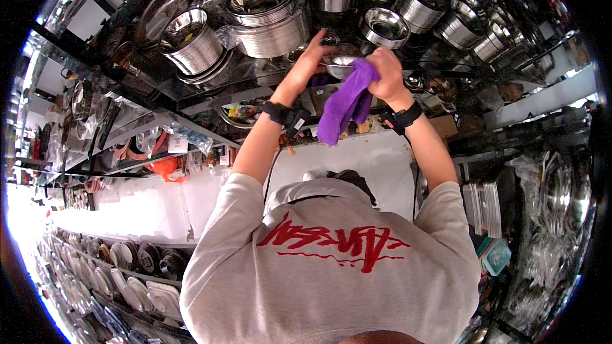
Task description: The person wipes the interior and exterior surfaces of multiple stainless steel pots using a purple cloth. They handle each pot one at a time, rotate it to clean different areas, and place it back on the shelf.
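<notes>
A shallow shiny steel bowl [341, 67] is between my two hands, in front of the shelf of stacked steelware. My left hand [306, 69] is at the bowl's left rim, one finger stretched upward and the others around the edge, partly hidden. A purple cloth [347, 102] is bunched in my right hand [386, 73], whose fingers are closed at the bowl's right side. The cloth's top covers part of the rim, and its long end hangs below. Just beyond, a short stack of steel bowls [385, 28] stands on the shelf.
A wide stack of steel bowls [268, 35], partly wrapped in plastic, stands left of my hands. Another stack [188, 44] is farther left. More stacks [421, 6] fill the right. The shelf's dark front edge [236, 95] runs below my hands. Plates [137, 293] line lower-left racks.
</notes>
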`<state>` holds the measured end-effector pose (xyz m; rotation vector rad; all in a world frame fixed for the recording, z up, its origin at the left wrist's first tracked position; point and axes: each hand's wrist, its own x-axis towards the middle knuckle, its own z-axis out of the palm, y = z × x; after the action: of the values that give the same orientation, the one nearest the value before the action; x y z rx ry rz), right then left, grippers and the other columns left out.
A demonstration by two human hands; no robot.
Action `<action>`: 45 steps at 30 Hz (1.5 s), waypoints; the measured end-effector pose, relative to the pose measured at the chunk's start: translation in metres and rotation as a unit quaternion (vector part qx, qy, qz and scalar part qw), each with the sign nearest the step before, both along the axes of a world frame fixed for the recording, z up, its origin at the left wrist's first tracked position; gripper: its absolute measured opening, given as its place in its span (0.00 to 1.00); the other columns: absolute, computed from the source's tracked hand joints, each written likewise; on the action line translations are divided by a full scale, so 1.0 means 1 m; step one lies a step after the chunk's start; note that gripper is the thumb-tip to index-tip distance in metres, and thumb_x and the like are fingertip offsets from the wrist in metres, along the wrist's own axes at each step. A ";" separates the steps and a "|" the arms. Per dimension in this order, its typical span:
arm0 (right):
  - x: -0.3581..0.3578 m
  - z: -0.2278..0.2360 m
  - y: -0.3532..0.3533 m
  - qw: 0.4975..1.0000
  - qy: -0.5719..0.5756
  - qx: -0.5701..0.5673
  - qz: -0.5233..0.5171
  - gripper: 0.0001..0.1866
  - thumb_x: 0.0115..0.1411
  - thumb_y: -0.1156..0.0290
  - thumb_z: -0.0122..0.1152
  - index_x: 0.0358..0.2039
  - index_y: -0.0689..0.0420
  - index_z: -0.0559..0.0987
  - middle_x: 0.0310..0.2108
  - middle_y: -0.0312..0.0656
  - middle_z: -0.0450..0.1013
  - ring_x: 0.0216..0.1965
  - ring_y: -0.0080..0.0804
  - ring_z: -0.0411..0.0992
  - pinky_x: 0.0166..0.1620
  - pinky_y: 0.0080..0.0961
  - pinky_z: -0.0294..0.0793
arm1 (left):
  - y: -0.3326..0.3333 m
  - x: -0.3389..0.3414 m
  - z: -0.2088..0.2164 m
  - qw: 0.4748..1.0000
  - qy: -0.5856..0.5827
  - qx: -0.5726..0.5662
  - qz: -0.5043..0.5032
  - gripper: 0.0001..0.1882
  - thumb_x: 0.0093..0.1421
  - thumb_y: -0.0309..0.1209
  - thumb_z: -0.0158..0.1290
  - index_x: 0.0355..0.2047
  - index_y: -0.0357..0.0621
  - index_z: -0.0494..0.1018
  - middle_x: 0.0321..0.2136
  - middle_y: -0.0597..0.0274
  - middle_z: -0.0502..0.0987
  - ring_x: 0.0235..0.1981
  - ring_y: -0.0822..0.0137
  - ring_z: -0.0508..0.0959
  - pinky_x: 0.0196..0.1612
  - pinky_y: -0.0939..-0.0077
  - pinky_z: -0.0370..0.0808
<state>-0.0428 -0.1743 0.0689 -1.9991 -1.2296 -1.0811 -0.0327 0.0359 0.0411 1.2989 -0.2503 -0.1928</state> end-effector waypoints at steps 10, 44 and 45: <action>0.006 0.013 0.019 0.970 0.060 0.201 -0.119 0.17 0.55 0.70 0.55 0.46 0.58 0.74 0.48 0.51 0.68 0.51 0.51 0.65 0.54 0.41 0.63 | -0.021 -0.020 -0.009 0.986 -0.071 -0.127 -0.081 0.18 0.68 0.40 0.43 0.42 0.37 0.73 0.31 0.72 0.74 0.31 0.81 0.69 0.36 0.83 0.69; 0.093 -0.091 -0.148 0.750 0.346 0.415 -0.381 0.24 0.66 0.53 0.43 0.37 0.64 0.76 0.29 0.52 0.74 0.28 0.49 0.73 0.36 0.42 0.71 | -0.124 0.104 0.003 0.790 -0.460 0.405 0.005 0.15 0.56 0.33 0.50 0.44 0.53 0.78 0.38 0.56 0.79 0.54 0.54 0.69 0.60 0.43 0.55; 0.097 -0.094 -0.153 0.751 0.343 0.390 -0.407 0.25 0.65 0.52 0.43 0.38 0.63 0.76 0.30 0.53 0.75 0.29 0.51 0.73 0.37 0.43 0.70 | -0.127 0.106 0.000 0.770 -0.469 0.433 0.017 0.16 0.56 0.35 0.50 0.45 0.54 0.77 0.39 0.56 0.79 0.55 0.53 0.68 0.60 0.40 0.53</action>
<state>0.0545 -0.3269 -0.0252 -1.8840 0.5122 -0.8188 0.0738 -0.0909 0.0413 2.2600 -1.0887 0.4705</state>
